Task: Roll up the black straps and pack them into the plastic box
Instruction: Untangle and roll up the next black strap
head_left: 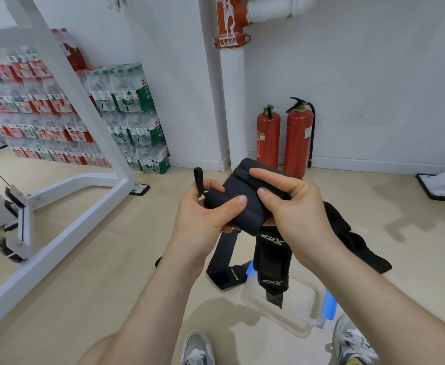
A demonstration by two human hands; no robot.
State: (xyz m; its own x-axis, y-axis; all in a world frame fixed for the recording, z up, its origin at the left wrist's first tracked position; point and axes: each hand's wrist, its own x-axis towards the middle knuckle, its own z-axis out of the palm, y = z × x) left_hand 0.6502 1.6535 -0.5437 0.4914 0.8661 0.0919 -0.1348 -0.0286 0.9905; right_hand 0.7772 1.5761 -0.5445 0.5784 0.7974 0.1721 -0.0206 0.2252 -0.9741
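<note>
Task judged at an early stage: left hand (203,214) and right hand (289,206) each keep a closed grip on one part-rolled black strap (239,196) held above the floor (110,259), the plastic box (308,322) below shows no roll inside, and other straps (358,241) lie loose beside it.

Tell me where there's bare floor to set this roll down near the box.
Bare floor: between the white frame and the flat strap, left of the plastic box. Crowded: another strap behind the box, the rolled strap dangling its tail over the opening, shoes in front.
</note>
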